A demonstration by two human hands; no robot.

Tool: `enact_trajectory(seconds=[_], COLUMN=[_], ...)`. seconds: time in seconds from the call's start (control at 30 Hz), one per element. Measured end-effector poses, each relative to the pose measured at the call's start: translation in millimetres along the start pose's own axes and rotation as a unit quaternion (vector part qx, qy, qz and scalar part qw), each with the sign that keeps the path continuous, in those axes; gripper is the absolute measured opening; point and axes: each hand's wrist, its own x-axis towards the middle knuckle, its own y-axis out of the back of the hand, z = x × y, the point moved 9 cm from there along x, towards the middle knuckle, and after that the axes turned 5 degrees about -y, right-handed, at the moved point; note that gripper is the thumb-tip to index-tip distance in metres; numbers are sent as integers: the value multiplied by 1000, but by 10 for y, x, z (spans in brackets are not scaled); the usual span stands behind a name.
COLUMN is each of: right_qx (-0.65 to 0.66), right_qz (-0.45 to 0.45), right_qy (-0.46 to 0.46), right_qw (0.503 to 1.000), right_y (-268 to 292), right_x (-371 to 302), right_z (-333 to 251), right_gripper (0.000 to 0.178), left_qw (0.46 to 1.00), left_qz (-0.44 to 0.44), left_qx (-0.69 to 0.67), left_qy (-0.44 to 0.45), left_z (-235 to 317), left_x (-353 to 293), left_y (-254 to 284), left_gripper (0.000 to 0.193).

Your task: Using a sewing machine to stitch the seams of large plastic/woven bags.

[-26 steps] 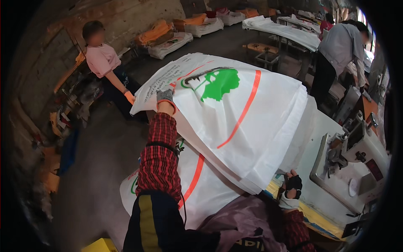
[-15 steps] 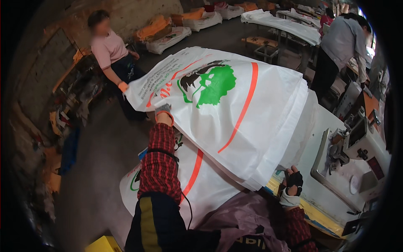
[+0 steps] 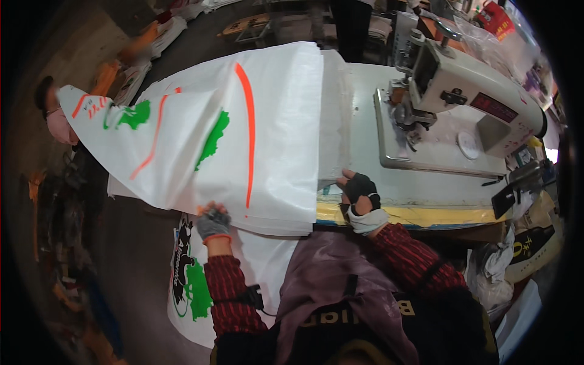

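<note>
A stack of white woven sacks point(image 3: 283, 146) printed in red and green spans the table's left end and sticks out past it. Its top sack is raised and creased toward the far left. My left hand point(image 3: 214, 222), in a grey glove with bare fingertips, lies at the stack's near edge with its fingers apart. My right hand point(image 3: 362, 196), in a dark fingerless glove with a white wrist wrap, is by the table's front edge, just right of the stack. Its fingers are loosely stretched, with nothing seen in them. Another white sack point(image 3: 255, 249) hangs below the stack, beside my lap.
A white sewing machine point(image 3: 462, 91) stands on the pale table point(image 3: 362, 103) to the right. Yellow edging point(image 3: 420, 216) runs along the table front. A person in pink point(image 3: 59, 126) is at the far left, partly behind the raised sack. Bundles lie along the back wall.
My view has turned right toward the sewing machine. My left hand has come back from the sack's far part to the near edge. The top sack's far end now rises at the left.
</note>
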Motion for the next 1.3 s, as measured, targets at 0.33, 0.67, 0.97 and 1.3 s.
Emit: enact_trajectory(seconds=[0.33,0.67,0.97,1.3], right_qx=[92,165,153,305], right_qz=[1,-57,-118,-205], right_qy=[-37,-163,-316,-224], right_qw=[995,971,929,903], right_y=[10,140,-137,-359], right_x=[-71,-132,-378,-867], right_z=[58,313,550,656], right_gripper=[31,15,53,53], left_qw=[530,794,781,391], left_qz=[-183,-128,-217,-293], left_qx=[622,519,447,638], left_qy=[-546,-289,-378,-595], left_z=[-581,-784,-962,803], left_x=[-1206,-84,-1461,-3088], left_y=[-3159,-2887,-2282,-2769], left_gripper=[42,19,17,22])
